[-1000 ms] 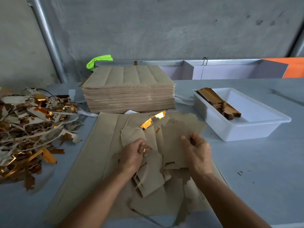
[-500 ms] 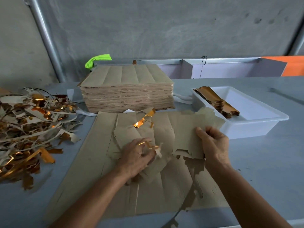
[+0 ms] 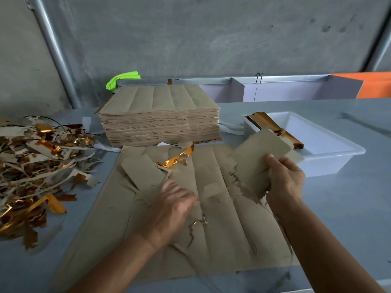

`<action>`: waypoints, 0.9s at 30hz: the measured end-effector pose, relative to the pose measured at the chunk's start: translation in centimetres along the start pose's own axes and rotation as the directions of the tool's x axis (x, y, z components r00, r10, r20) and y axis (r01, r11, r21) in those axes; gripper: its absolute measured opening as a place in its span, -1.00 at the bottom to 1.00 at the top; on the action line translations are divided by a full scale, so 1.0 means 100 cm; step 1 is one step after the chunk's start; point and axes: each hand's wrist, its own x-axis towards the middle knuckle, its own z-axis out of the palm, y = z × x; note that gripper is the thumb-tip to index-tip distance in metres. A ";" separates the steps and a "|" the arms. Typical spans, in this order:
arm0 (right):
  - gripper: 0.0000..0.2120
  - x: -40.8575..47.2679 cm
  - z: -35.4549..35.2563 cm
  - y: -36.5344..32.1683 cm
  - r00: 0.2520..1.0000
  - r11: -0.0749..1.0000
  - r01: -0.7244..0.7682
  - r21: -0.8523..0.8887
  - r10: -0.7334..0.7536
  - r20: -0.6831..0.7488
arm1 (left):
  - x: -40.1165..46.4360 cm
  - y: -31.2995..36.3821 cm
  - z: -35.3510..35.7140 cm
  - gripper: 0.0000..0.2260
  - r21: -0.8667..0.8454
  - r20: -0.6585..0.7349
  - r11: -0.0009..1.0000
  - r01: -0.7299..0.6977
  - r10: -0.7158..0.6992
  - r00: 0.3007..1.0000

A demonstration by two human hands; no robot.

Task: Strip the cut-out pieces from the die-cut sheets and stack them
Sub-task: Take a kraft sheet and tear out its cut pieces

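Now that the right hand (image 3: 284, 182) has swung away from the middle of the sheet (image 3: 211, 208) and up toward the white tray (image 3: 330, 163), I can see a bundle of cut-out pieces (image 3: 262, 161) has come free: a second ago both hands were bunched together over the torn card, and now the bundle is lifted clear, thumb on top and fingers curled under, clamped firmly on it. The left hand (image 3: 173, 206) has let go of the scrap it was working and lies blurred over the sheet's centre; its fingers look loosely spread and I see nothing held in them. I judge this strip is done and the bundle is bound for the gold-faced stack (image 3: 275, 132) lying in the tray's near-left corner, just beyond the raised pieces. A shred of gold foil (image 3: 175, 160) and a loose brown flap remain on the sheet, so more stripping is left here. Behind it stands a tall pile of untouched sheets (image 3: 158, 119), which tells me the job is far from finished. Everything sits on a pale blue-grey table (image 3: 349, 208), with a heap of waste trimmings (image 3: 36, 166) at its left edge. Beyond are a grey concrete wall, a slanting metal pipe (image 3: 55, 51), a green cloth (image 3: 122, 78) and an orange panel at far right.
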 end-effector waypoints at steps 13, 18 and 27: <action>-0.82 0.027 0.005 -0.010 0.993 0.980 0.115 -0.165 -0.110 0.042 | -0.012 -0.013 -0.052 -0.72 -0.450 0.730 0.803 0.392 0.078 0.679; -0.78 0.015 0.022 0.006 0.976 0.962 0.168 -0.216 -0.132 0.172 | 0.021 -0.057 -0.070 -0.75 -0.493 0.668 0.489 0.720 -0.318 0.673; -0.70 -0.003 0.037 0.032 0.947 0.967 0.084 -0.241 -0.003 0.320 | 0.023 -0.125 -0.004 -0.04 0.315 0.359 0.318 0.894 -0.912 0.198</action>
